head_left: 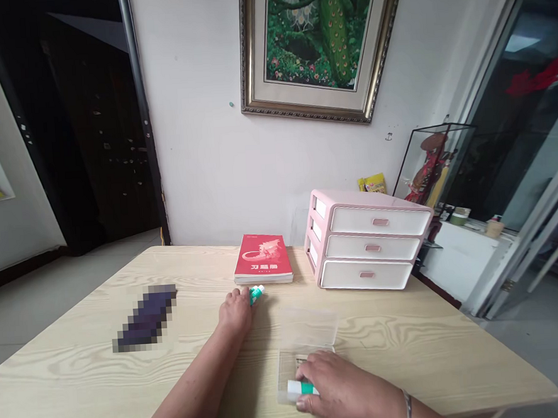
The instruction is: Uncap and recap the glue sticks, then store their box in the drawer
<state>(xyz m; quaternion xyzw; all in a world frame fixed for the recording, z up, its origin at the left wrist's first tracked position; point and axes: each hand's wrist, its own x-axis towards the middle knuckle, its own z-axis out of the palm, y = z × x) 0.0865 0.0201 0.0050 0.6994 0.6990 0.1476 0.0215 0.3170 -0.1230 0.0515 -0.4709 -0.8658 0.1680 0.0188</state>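
My left hand (235, 309) reaches to the table just in front of the red book. Its fingers are closed around green-and-white glue sticks (256, 293), whose ends stick out on the right; the fingers hide the rest. Nearer to me, my right hand (334, 382) grips another glue stick (301, 388), white at one end with a green band, lying sideways between thumb and fingers. That hand is over a clear plastic box (282, 376), whose transparent lid (309, 326) stands open on the far side. Part of the box is hidden under the hand.
A red book (263, 258) lies beyond my left hand. On the back right of the wooden table (72, 385) stands a pink-and-white drawer unit (371, 247). A pixelated dark object (146, 318) lies at the left. Behind the table is a wall with a framed picture (320, 102).
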